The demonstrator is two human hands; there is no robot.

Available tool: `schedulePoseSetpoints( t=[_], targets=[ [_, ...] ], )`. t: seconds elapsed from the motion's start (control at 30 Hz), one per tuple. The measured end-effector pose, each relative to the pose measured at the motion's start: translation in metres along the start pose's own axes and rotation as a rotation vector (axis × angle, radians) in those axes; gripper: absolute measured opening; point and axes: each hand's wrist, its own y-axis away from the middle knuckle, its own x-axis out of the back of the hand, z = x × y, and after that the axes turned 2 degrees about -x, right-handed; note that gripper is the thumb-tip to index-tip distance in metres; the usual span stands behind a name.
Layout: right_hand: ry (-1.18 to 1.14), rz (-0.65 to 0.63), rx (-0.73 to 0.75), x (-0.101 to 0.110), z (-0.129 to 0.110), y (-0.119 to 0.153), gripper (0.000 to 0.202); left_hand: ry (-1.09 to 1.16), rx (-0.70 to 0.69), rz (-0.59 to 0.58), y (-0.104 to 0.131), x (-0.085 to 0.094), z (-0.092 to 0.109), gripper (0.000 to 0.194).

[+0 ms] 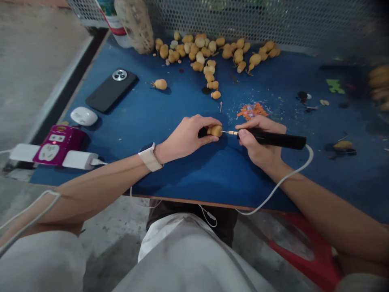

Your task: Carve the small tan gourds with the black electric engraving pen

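My left hand (194, 132) pinches a small tan gourd (216, 130) between thumb and fingers, low over the blue table (182, 174). Its rounded end faces right. My right hand (258, 138) is closed around a black pen-shaped rotary tool (273, 138), with a white cord running from its back end. The thin metal bit of the tool points left and meets the gourd's right end; whether it has gone in, I cannot tell. Just above the right hand lies a small heap of orange scraps (252, 110) with pale crumbs scattered around it.
Many small gourds (200, 50) lie along the metal mesh panel (243, 24) at the back. On the left are a black phone (112, 91), a white earbud case (84, 116) and a purple power socket (57, 144) with white plugs. One gourd (160, 84) lies apart near the phone.
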Motion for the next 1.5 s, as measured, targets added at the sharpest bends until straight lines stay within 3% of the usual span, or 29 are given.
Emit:
schedulePoseSetpoints(
  t=[0.3, 1.5],
  targets=[
    [-0.022, -0.007, 0.015, 0.0000, 0.0021, 0.0004, 0.001, 0.006, -0.001, 0.005, -0.0003, 0.0001, 0.0003, 0.032],
    [0.002, 0.038, 0.014, -0.0002, 0.0044, -0.0015, 0.016, 0.040, 0.016, 0.021, -0.0006, -0.0005, 0.0007, 0.030]
  ],
)
